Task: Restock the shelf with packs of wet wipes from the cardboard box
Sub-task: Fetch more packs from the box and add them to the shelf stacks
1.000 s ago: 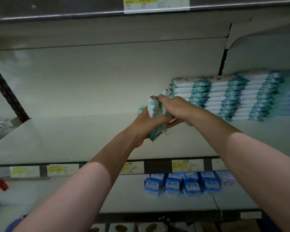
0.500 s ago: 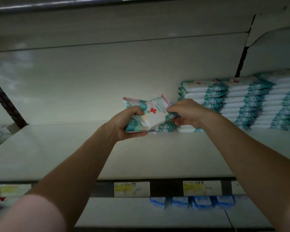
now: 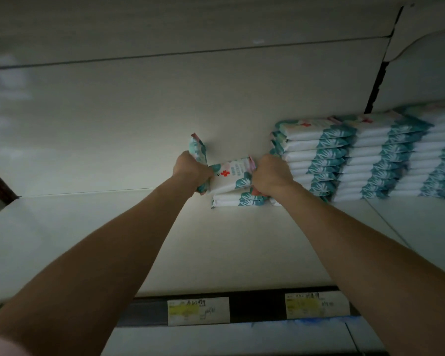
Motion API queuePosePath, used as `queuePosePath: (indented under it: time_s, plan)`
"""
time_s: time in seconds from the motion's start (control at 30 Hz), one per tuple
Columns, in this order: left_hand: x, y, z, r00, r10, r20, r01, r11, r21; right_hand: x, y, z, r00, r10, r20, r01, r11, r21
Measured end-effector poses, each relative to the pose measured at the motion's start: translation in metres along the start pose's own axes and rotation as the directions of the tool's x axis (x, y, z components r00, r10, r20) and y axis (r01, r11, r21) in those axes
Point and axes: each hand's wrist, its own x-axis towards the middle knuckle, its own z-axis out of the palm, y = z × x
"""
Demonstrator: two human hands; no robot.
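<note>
On the shelf [image 3: 139, 240], just left of the stacks [image 3: 319, 155] of teal-and-white packs, the left hand [image 3: 190, 170] curls round an upright pack [image 3: 198, 150]. The right hand [image 3: 270, 176] grips the right end of a flat pack [image 3: 229, 176] marked with a red cross, just above a bottom pack [image 3: 234, 199] lying on the shelf. The packs' print is unreadable. Below the stacks, two yellow-banded price labels [image 3: 198, 310] carry blurred writing.

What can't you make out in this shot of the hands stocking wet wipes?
Head view:
Cardboard box: outside the frame.
Price labels: print too small, blurred.
Upright pack: middle hidden by the left hand.
Top pack: right end hidden by the right hand.
Rightmost stack: cut by right edge.
</note>
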Motion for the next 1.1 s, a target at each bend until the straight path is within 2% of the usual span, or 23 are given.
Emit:
queuePosePath:
  time_s: [0.07, 0.17, 0.37, 0.53, 0.63, 0.7, 0.77, 0.83, 0.87, 0.9, 0.97, 1.0, 1.1]
  plan:
    - [0.004, -0.004, 0.007, 0.998, 0.049, -0.025, -0.048, 0.998, 0.052, 0.001, -0.002, 0.003, 0.998, -0.04, -0.057, 0.03, 0.986, -0.165]
    - [0.008, -0.011, 0.011, 0.994, 0.081, -0.068, -0.076, 0.995, 0.071, 0.004, -0.001, 0.012, 0.993, -0.081, -0.081, 0.053, 0.953, -0.3]
    - [0.008, -0.018, 0.0, 0.981, 0.156, -0.119, -0.146, 0.986, 0.085, 0.011, 0.003, 0.03, 0.985, -0.127, -0.117, 0.073, 0.92, -0.384]
    - [0.004, -0.018, -0.011, 0.981, 0.125, -0.15, -0.133, 0.99, -0.05, 0.008, 0.001, 0.018, 0.976, -0.215, -0.031, 0.164, 0.825, -0.541]
    - [-0.001, -0.016, -0.017, 0.984, 0.045, -0.172, -0.081, 0.974, -0.213, 0.002, -0.006, 0.015, 0.945, -0.326, -0.002, 0.268, 0.782, -0.563]
    - [-0.005, -0.012, -0.02, 0.991, -0.042, -0.126, -0.008, 0.929, -0.369, 0.001, -0.006, 0.021, 0.928, -0.365, 0.075, 0.345, 0.766, -0.543]
    - [-0.01, -0.009, -0.022, 0.995, -0.102, 0.001, 0.09, 0.879, -0.469, 0.004, -0.001, 0.023, 0.927, -0.349, 0.141, 0.369, 0.773, -0.516]
    - [-0.014, -0.008, -0.025, 0.979, -0.106, 0.177, 0.182, 0.843, -0.505, 0.008, -0.001, 0.014, 0.934, -0.334, 0.126, 0.356, 0.846, -0.397]
    - [-0.015, -0.008, -0.027, 0.962, -0.099, 0.254, 0.218, 0.84, -0.497, 0.009, -0.004, 0.007, 0.942, -0.325, 0.087, 0.337, 0.907, -0.252]
    - [-0.016, -0.007, -0.029, 0.944, -0.095, 0.317, 0.244, 0.847, -0.472, 0.01, -0.009, -0.002, 0.954, -0.297, 0.048, 0.298, 0.954, -0.036]
    - [-0.018, -0.005, -0.03, 0.902, -0.09, 0.421, 0.283, 0.861, -0.422, 0.01, -0.018, -0.017, 0.98, -0.193, 0.055, 0.157, 0.909, 0.387]
    - [-0.02, -0.003, -0.03, 0.885, -0.087, 0.458, 0.292, 0.869, -0.4, 0.009, -0.021, -0.022, 0.982, -0.151, 0.115, 0.074, 0.862, 0.501]
    - [-0.021, 0.005, -0.033, 0.833, -0.045, 0.552, 0.306, 0.868, -0.392, 0.007, -0.023, -0.025, 0.969, -0.102, 0.223, -0.058, 0.788, 0.613]
